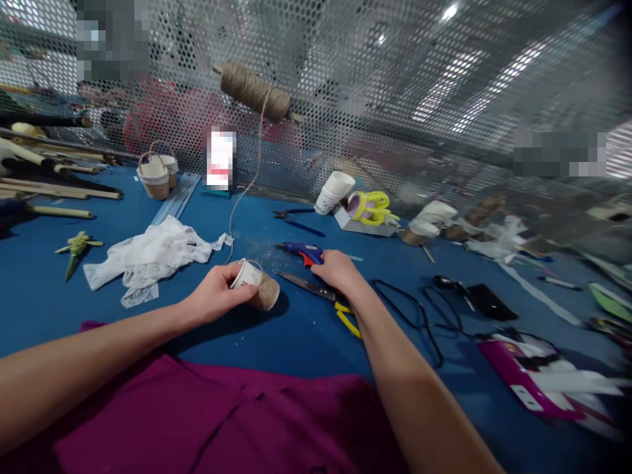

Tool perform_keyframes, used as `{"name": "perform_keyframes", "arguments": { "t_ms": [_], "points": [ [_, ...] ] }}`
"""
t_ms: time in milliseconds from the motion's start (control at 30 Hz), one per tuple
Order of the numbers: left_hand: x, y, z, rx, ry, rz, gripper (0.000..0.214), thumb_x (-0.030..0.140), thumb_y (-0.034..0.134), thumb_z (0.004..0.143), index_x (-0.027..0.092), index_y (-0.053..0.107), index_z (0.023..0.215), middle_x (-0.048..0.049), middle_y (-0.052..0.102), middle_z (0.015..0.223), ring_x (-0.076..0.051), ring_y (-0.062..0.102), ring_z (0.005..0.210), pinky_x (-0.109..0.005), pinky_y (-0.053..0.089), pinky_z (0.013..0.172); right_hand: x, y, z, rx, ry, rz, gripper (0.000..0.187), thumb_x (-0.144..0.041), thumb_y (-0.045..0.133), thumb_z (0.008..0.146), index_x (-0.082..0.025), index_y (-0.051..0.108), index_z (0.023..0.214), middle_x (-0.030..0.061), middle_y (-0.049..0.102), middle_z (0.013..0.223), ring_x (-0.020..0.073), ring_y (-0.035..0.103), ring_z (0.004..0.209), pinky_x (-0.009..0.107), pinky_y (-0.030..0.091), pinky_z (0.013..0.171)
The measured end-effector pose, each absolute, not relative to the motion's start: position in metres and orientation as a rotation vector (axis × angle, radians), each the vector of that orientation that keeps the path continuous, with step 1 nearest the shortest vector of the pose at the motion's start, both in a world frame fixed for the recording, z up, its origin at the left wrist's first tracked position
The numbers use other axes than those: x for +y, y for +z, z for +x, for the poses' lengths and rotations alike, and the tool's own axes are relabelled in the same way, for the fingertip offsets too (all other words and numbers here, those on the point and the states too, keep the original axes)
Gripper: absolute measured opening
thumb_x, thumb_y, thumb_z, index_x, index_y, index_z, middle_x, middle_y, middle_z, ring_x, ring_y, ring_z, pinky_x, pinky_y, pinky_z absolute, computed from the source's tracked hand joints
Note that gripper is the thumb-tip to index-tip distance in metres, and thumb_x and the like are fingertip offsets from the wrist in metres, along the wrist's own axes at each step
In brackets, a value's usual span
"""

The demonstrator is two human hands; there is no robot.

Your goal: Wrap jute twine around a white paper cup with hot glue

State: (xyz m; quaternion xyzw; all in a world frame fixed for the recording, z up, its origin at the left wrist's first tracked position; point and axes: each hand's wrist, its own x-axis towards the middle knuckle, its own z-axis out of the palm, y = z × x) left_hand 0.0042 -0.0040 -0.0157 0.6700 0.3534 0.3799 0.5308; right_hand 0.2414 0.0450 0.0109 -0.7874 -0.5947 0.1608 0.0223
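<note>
My left hand (222, 289) grips a paper cup (248, 276) lying tilted on its side, its lower part wrapped in brown twine (267, 294). From the cup a strand of twine runs up to a large spool (254, 91) in front of the mesh. My right hand (338, 268) is closed round the handle of a blue glue gun (302, 249) with a red trigger, its nozzle pointing left. Below that hand lie open-bladed scissors (316, 288) with yellow handles, partly covered by my wrist.
White lace (153, 253) lies at left, near two small twine-covered baskets (157, 178). Behind are pliers (301, 220), stacked paper cups (334, 191) and a white box (368, 222). A black cable (409, 306) and a magenta power strip (528, 382) occupy the right. Perforated metal mesh (355, 99) stands behind.
</note>
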Motion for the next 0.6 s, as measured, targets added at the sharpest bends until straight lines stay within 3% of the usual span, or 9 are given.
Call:
{"name": "perform_keyframes", "arguments": {
  "t_ms": [167, 233, 367, 500, 600],
  "points": [
    [-0.002, -0.016, 0.004, 0.884, 0.907, 1.63, 0.015, 0.027, 0.054, 0.069, 0.013, 0.057, 0.067, -0.0006, 0.051, 0.071, -0.012, 0.047, 0.065, -0.023, 0.038, 0.062, 0.03, 0.028, 0.232, -1.666, 0.432, -2.237, 0.037, -0.025, 0.059, 0.076, -0.01, 0.05, 0.109, 0.0097, 0.063, 0.089, 0.0193, 0.061, 0.078, 0.031, 0.048, 0.068],
    [-0.003, -0.015, 0.003, 0.888, 0.895, 1.645, 0.015, 0.027, 0.053, 0.069, 0.013, 0.056, 0.066, -0.0003, 0.05, 0.07, -0.011, 0.047, 0.065, -0.022, 0.038, 0.062, 0.011, 0.041, 0.225, -1.632, 0.45, -2.111, 0.038, -0.025, 0.056, 0.077, -0.013, 0.047, 0.111, 0.0064, 0.063, 0.085, 0.0162, 0.061, 0.071, 0.028, 0.048, 0.063],
    [-0.005, -0.014, 0.002, 0.884, 0.872, 1.663, 0.014, 0.027, 0.053, 0.07, 0.013, 0.056, 0.069, 0.0, 0.049, 0.07, -0.011, 0.046, 0.064, -0.022, 0.038, 0.061, -0.032, 0.063, 0.212, -1.535, 0.874, -1.597, 0.026, -0.039, 0.056, 0.075, -0.015, 0.056, 0.086, -0.0015, 0.056, 0.058, 0.0113, 0.054, 0.049, 0.024, 0.043, 0.048],
    [-0.004, -0.015, 0.001, 0.866, 0.856, 1.679, 0.015, 0.027, 0.052, 0.071, 0.013, 0.055, 0.069, -0.0005, 0.05, 0.07, -0.011, 0.046, 0.064, -0.022, 0.038, 0.06, -0.055, 0.064, 0.207, -1.591, 0.827, -1.627, 0.023, -0.038, 0.057, 0.073, -0.016, 0.058, 0.082, -0.0017, 0.057, 0.058, 0.0092, 0.05, 0.045, 0.023, 0.043, 0.047],
    [-0.003, -0.014, 0.0, 0.846, 0.846, 1.697, 0.015, 0.027, 0.052, 0.072, 0.012, 0.056, 0.07, -0.0015, 0.052, 0.073, -0.011, 0.048, 0.067, -0.022, 0.039, 0.062, -0.058, 0.055, 0.209, -1.605, 0.979, -1.672, 0.027, -0.043, 0.056, 0.072, -0.017, 0.058, 0.079, -0.0036, 0.053, 0.05, 0.01, 0.047, 0.041, 0.023, 0.041, 0.04]
  ]
}}
